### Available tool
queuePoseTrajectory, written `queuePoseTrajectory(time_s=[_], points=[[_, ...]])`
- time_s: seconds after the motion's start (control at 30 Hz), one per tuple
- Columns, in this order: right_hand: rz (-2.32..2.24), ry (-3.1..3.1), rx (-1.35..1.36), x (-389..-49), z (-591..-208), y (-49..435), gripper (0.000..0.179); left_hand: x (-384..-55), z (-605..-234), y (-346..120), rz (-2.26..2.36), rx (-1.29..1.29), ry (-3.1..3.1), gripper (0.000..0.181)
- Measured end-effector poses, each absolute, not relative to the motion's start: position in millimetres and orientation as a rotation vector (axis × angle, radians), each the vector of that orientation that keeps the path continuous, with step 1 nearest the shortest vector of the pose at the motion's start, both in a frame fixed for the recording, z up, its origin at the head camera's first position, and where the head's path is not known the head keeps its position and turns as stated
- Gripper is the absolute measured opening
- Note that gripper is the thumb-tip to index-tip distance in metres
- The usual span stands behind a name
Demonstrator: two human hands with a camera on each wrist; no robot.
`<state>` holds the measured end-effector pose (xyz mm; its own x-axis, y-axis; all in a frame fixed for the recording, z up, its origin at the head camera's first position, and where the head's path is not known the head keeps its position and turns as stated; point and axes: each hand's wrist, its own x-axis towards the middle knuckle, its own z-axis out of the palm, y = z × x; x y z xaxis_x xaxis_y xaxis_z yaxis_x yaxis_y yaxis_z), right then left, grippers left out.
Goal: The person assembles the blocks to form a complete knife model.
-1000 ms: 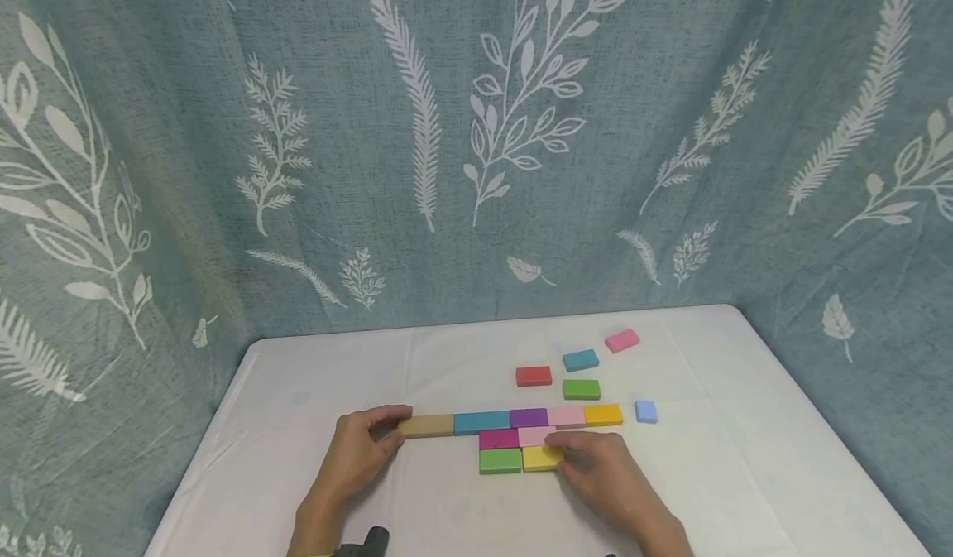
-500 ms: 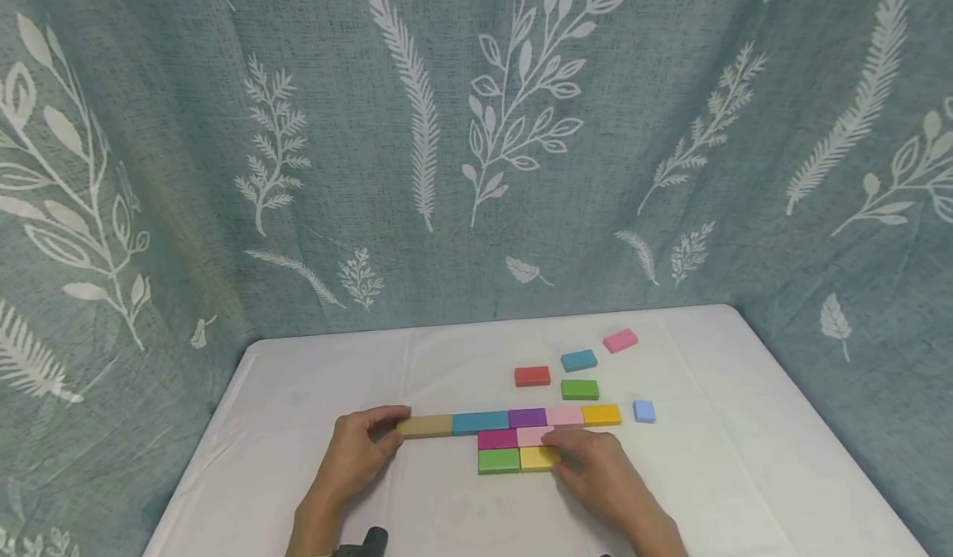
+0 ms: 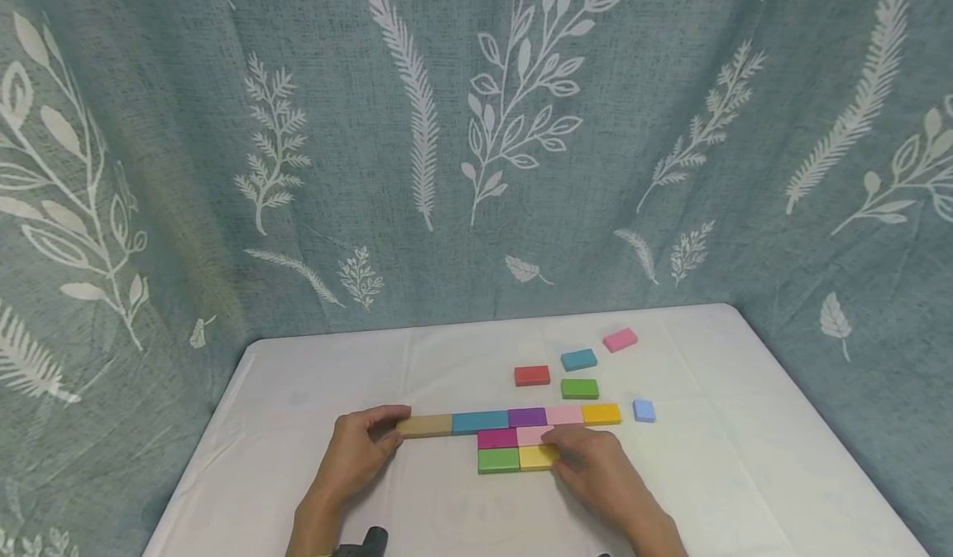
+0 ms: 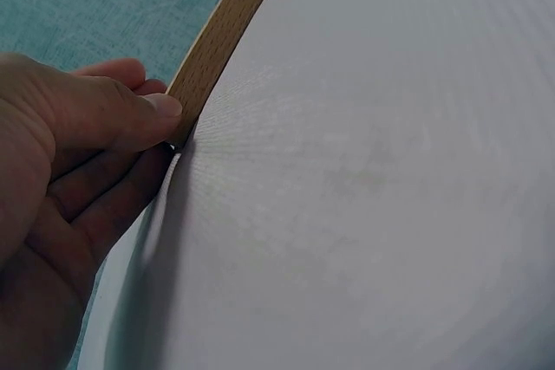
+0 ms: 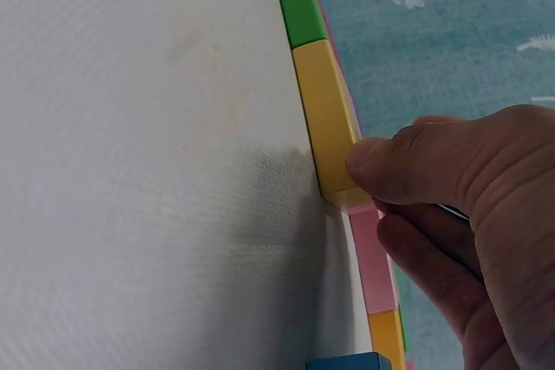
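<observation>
In the head view, my left hand [image 3: 359,453] holds the left end of a tan wooden block [image 3: 426,426]. The left wrist view shows thumb and fingers pinching that end. Rightward from it, a blue block [image 3: 480,422], purple block [image 3: 527,417], pink block [image 3: 564,415] and orange block [image 3: 601,414] continue the row. Below lie a magenta block [image 3: 496,439] and light pink block [image 3: 531,435], then a green block [image 3: 498,460] and yellow block [image 3: 536,458]. My right hand [image 3: 603,468] pinches the yellow block's right end, thumb on its corner; the index finger reaches the light pink block.
Behind the row lie a red block [image 3: 532,376], a teal block [image 3: 579,360], another green block [image 3: 579,389] and a bright pink block [image 3: 620,340]. A small light blue block [image 3: 644,410] sits to the right. A patterned curtain [image 3: 447,168] hangs behind the white table [image 3: 313,375].
The yellow block has slid slightly left with my right hand, closing the thin gap beside the green block. My left hand stays at the wooden block's end.
</observation>
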<state>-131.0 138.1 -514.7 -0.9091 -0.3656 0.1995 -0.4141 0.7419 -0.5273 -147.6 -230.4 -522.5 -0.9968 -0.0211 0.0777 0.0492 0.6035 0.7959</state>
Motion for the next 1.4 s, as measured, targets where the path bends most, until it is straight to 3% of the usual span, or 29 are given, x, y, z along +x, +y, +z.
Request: queuePoseTrajectory(time_s=[0.33, 0.53, 0.93, 1.4], points=[[0.929, -2.853, 0.645, -132.8, -512.8, 140.0, 0.034, -146.5, -521.8, -230.9, -1.363, -0.034, -2.741, 0.038], [1.146, -2.826, 0.475, -140.8, -502.0, 148.7, 0.032, -146.0, -521.8, -230.1, -1.363, -0.027, -2.743, 0.038], [1.402, -2.616, 0.487, -189.0, -482.9, 197.7, 0.038, -145.5, -522.7, -230.3, -1.351, -0.023, -2.744, 0.038], [1.569, -2.702, 0.411, -227.5, -505.3, 217.7, 0.041, -143.6, -521.7, -229.5, -1.370, -0.004, -2.744, 0.039]])
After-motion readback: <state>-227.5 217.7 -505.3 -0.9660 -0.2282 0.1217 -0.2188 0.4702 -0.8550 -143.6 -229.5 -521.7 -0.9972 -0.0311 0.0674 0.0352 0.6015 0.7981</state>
